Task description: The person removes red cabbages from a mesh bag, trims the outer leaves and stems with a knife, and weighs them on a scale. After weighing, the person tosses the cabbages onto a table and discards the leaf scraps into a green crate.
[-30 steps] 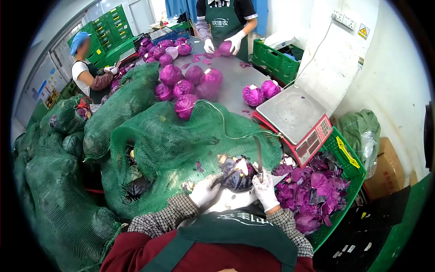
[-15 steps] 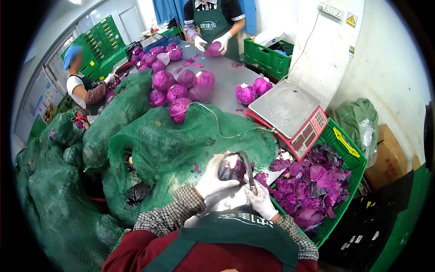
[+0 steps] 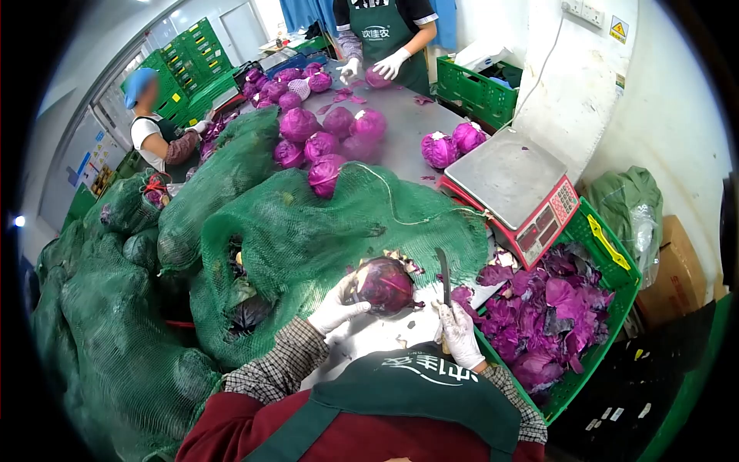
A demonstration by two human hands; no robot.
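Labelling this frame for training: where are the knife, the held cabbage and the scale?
knife (image 3: 443, 269), head view, on the blade.
held cabbage (image 3: 385, 283), head view, its purple side.
scale (image 3: 504, 175), head view, bare metal pan.

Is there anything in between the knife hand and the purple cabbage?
Nothing visible. The left hand holds the red cabbage over the table edge. The right hand holds the knife upright just to the cabbage's right. Only a small open gap lies between blade and cabbage.
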